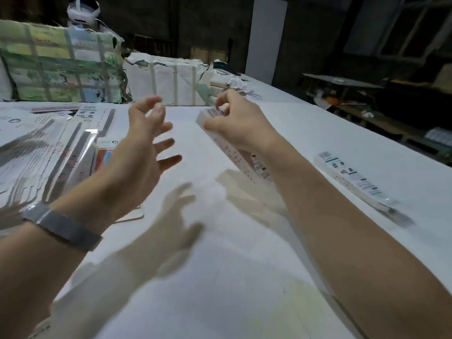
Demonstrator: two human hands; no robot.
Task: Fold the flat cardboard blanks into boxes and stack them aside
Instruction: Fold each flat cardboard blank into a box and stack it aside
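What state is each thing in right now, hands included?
Left hand: open, holding nothing.
Right hand: gripping a box at its far end.
Held box: folded, lifted and tilted.
Box on the right: folded, lying on the table.
Flat blanks: unfolded, piled.

A broad white table (244, 241) fills the near scene and runs far to the right. Strapped, wrapped bales (61, 67) stand along its far left edge, with a white pillar (267, 35) behind against a dark wall (195, 20). At far right a paned window (403, 28) hangs above dim cluttered shelves (367, 104), and soft light casts grey shadows
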